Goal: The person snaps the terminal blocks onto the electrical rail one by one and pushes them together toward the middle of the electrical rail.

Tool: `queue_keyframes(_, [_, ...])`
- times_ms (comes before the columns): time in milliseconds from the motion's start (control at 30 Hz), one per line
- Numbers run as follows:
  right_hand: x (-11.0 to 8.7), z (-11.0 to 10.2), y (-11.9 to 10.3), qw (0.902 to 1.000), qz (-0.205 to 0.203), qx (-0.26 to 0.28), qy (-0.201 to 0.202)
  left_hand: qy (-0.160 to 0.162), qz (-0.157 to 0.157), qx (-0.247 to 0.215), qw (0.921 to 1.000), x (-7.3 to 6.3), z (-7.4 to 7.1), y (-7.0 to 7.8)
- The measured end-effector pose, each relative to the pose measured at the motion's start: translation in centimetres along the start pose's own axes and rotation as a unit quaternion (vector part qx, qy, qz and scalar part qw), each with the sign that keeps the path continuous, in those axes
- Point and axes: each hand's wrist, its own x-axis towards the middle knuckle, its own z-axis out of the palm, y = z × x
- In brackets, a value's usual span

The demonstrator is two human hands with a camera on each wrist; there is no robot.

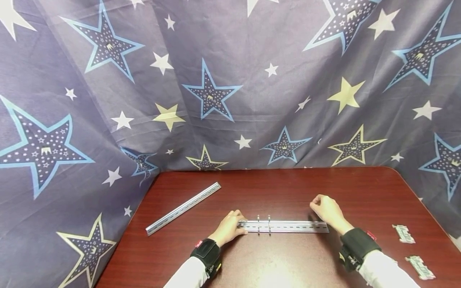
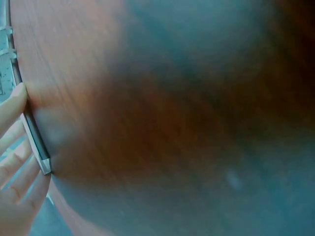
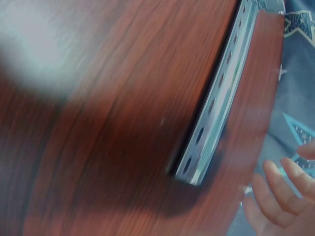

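Note:
A slotted metal DIN rail lies crosswise in the middle of the table, two thin upright clip-on pieces standing on it left of its centre. My left hand holds the rail's left end, thumb on the near edge and fingers on the far edge. In the left wrist view, the thumb and fingers sit on either side of that end. Over the rail's right end, my right hand is raised with loosely bent fingers and holds nothing. The right wrist view shows its fingers apart from the rail.
A second slotted rail lies slanted at the table's left side. Two small pale terminal blocks lie at the right, near the table edge. A star-patterned cloth hangs behind the reddish wooden table.

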Motion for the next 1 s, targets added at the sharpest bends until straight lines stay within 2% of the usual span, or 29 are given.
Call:
queue_keyframes(267, [-0.7, -2.4, 2.5, 0.9998, 0.010, -0.008, 0.017, -0.004, -0.002, -0.001, 1.0000, 0.0, -0.1, 0.1])
queue_keyframes(533, [-1.8, -4.7, 5.2, 0.9992, 0.029, -0.021, 0.016, 0.000, 0.000, -0.003, 1.0000, -0.1, -0.2, 0.1])
queue_keyframes(833, [-3.1, -6.1, 7.1, 0.9987, 0.032, -0.036, 0.015, -0.012, -0.013, -0.005, 0.9998, -0.2, -0.3, 0.2])
queue_keyframes(1000, [-4.0, -6.8, 8.0, 0.9978, 0.026, -0.045, 0.041, -0.011, -0.011, -0.002, 0.9999, -0.2, -0.2, 0.2])
